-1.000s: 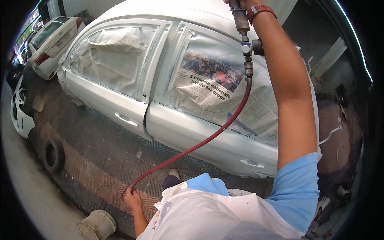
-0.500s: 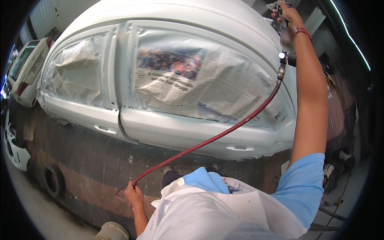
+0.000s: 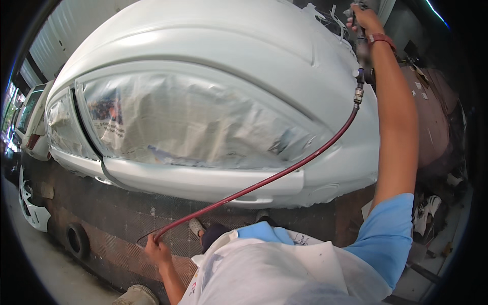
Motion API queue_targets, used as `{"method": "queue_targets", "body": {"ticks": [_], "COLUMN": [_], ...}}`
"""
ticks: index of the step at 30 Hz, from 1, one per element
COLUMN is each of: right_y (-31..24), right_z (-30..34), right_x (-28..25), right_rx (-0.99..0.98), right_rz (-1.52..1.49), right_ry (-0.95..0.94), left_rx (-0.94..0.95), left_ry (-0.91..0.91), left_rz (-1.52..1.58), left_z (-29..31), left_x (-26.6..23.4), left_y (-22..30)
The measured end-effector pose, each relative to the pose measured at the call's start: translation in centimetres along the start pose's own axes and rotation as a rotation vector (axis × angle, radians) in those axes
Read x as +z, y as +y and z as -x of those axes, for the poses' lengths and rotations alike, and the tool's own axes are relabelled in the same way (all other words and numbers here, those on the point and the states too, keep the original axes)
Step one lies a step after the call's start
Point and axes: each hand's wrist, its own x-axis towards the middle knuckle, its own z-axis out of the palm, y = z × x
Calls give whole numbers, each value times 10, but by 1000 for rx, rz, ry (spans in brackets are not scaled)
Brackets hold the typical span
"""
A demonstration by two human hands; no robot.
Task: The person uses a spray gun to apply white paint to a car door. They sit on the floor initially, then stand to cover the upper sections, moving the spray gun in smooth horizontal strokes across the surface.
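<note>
Flanking masked car (image 3: 229,56), workshop floor (image 3: 127,213)

Soft light washes the car (image 3: 218,38); a bright strip light (image 3: 439,13) glows upper right; my tool (image 3: 362,48) looks blurred; fisheye edges bend darkly.

Hands (image 3: 158,252) on red hose (image 3: 254,187) and likely spray gun (image 3: 362,48)

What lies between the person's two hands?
In the head view, a dark red hose runs from the left hand to metal fittings below the tool in the right hand, passing in front of the white car.
</note>
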Motion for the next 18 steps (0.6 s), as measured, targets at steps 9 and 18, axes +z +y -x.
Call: {"method": "queue_targets", "body": {"ticks": [9, 18], "right_y": [10, -6], "right_z": [-99, -150], "right_x": [33, 111], "right_rx": [-110, -256], "right_rz": [-115, -414], "right_ry": [-184, -511], "left_rx": [-113, -216], "left_ry": [300, 490], "left_rz": [-13, -125], "left_z": [92, 141], "left_x": [-58, -93], "left_y": [166, 250]}}
